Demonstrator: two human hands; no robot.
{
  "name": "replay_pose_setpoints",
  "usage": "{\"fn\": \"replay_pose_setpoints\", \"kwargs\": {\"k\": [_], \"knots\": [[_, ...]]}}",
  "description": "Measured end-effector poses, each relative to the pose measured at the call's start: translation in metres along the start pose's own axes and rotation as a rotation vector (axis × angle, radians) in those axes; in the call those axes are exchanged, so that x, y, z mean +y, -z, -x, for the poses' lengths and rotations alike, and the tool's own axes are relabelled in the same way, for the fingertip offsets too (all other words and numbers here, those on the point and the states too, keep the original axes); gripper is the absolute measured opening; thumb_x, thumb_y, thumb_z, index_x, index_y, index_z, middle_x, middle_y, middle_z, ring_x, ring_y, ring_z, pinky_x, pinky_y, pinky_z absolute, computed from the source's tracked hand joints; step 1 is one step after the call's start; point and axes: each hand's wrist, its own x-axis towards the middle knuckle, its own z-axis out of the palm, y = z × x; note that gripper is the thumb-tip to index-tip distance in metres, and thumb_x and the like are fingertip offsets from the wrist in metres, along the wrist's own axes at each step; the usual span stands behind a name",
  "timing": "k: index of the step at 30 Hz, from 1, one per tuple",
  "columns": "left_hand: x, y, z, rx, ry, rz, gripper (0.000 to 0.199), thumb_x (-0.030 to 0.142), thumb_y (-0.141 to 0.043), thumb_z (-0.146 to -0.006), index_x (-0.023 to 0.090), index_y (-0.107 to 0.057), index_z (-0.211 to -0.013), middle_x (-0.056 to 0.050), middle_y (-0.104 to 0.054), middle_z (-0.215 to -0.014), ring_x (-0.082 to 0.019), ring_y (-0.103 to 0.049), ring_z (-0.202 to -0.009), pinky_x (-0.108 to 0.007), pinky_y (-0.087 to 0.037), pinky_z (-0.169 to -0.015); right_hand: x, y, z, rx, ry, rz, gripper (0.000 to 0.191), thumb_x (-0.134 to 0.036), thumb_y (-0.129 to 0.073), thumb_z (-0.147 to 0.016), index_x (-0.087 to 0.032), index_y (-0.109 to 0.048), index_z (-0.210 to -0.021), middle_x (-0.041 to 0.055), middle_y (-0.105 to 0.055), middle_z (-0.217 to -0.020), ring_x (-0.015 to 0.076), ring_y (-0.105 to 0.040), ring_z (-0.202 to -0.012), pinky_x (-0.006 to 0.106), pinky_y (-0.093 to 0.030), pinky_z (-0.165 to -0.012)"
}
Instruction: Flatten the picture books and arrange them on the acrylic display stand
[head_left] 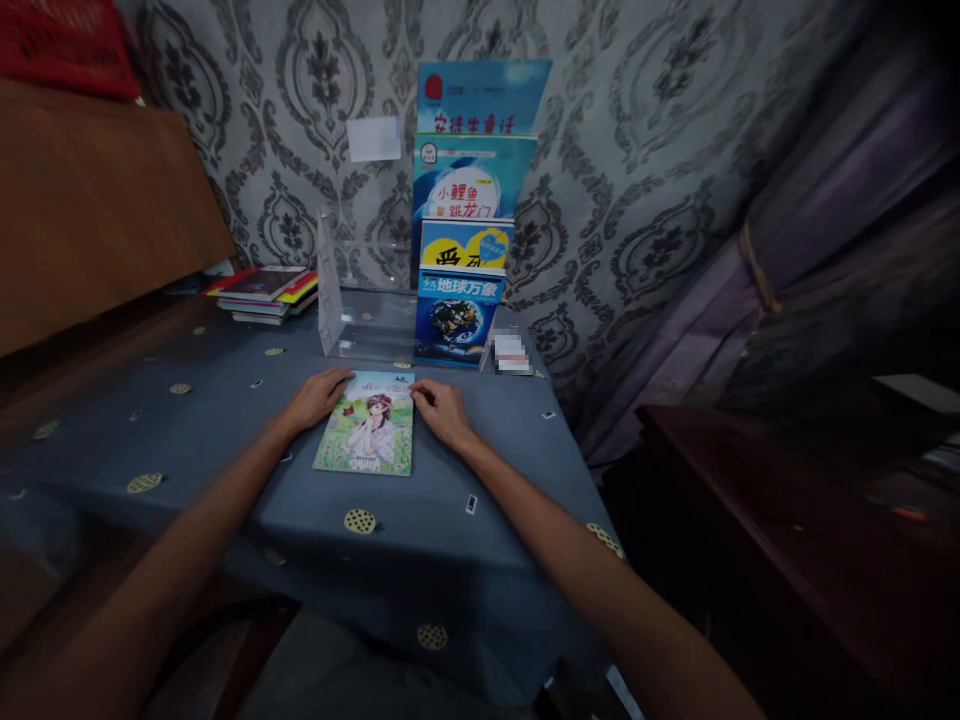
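Note:
A book (367, 430) with a drawn figure and green flowers on its cover lies flat on the blue tablecloth (247, 410). At its upper left corner is my left hand (321, 397), the fingers closed on the edge. My right hand (441, 408) has its fingers closed on the upper right edge. Behind the book stands a clear tiered rack (330, 290). Its right side holds several upright books, the front one a blue book (456, 318) with a globe picture; the left side of the rack holds no books.
A stack of books (270, 290) lies at the back left, near a brown wooden panel (105, 200). Beside the rack's right foot is a small blurred item (513, 353). A dark red cabinet (720, 480) stands right of the table, below a purple curtain (705, 290).

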Motion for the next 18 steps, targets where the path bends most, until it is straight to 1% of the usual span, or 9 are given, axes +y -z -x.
{"fn": "replay_pose_setpoints", "kwargs": {"k": [3, 6, 9, 11, 14, 18], "knots": [[0.0006, 0.0003, -0.0004, 0.0, 0.005, 0.01, 0.043, 0.038, -0.036, -0.097, 0.019, -0.065, -0.121, -0.012, -0.069, -0.13, -0.027, -0.064, -0.12, -0.046, -0.049, -0.108, 0.0004, -0.0005, -0.0013, 0.002, -0.012, 0.0, 0.023, -0.019, -0.056, -0.087, -0.02, -0.077, -0.096, 0.0028, -0.076, -0.082, 0.0172, -0.063, -0.068, 0.028, -0.047, -0.071], [0.0016, 0.0003, 0.0001, 0.0, 0.025, 0.023, 0.042, 0.039, -0.037, -0.097, 0.02, -0.065, -0.121, -0.011, -0.069, -0.13, -0.027, -0.065, -0.12, -0.045, -0.049, -0.108, 0.0009, -0.0011, -0.0024, 0.0, -0.021, -0.002, 0.023, -0.019, -0.056, -0.088, -0.02, -0.077, -0.097, 0.0032, -0.076, -0.084, 0.0175, -0.063, -0.07, 0.029, -0.047, -0.072], [0.0033, 0.0011, 0.0008, -0.002, 0.053, 0.032, 0.043, 0.039, -0.037, -0.097, 0.02, -0.062, -0.125, -0.01, -0.07, -0.129, -0.027, -0.066, -0.117, -0.044, -0.05, -0.106, 0.0011, -0.001, -0.0027, -0.003, -0.027, -0.01, 0.023, -0.019, -0.056, -0.088, -0.02, -0.076, -0.097, 0.003, -0.076, -0.082, 0.0176, -0.063, -0.07, 0.028, -0.047, -0.071], [0.0037, 0.0018, 0.0007, 0.003, 0.081, 0.05, 0.044, 0.037, -0.037, -0.097, 0.019, -0.059, -0.13, -0.011, -0.069, -0.131, -0.027, -0.067, -0.117, -0.045, -0.051, -0.105, 0.0012, -0.0006, -0.0022, -0.003, -0.026, -0.018, 0.023, -0.02, -0.056, -0.088, -0.021, -0.076, -0.097, 0.0026, -0.075, -0.082, 0.0174, -0.063, -0.07, 0.028, -0.047, -0.072], [0.0018, 0.0021, -0.0007, 0.012, 0.114, 0.083, 0.045, 0.032, -0.037, -0.096, 0.018, -0.053, -0.136, -0.012, -0.069, -0.133, -0.027, -0.065, -0.122, -0.047, -0.049, -0.109, 0.0009, 0.0003, -0.001, 0.001, -0.025, -0.03, 0.023, -0.021, -0.056, -0.088, -0.021, -0.076, -0.098, 0.0023, -0.075, -0.082, 0.0174, -0.063, -0.071, 0.028, -0.048, -0.072], [-0.0031, 0.0018, -0.003, 0.006, 0.126, 0.111, 0.047, 0.027, -0.035, -0.095, 0.017, -0.049, -0.139, -0.012, -0.069, -0.132, -0.027, -0.064, -0.124, -0.049, -0.047, -0.11, -0.0005, 0.0012, 0.0005, 0.003, -0.03, -0.032, 0.022, -0.022, -0.056, -0.088, -0.021, -0.076, -0.097, 0.003, -0.075, -0.082, 0.0179, -0.063, -0.07, 0.029, -0.047, -0.071]]}}
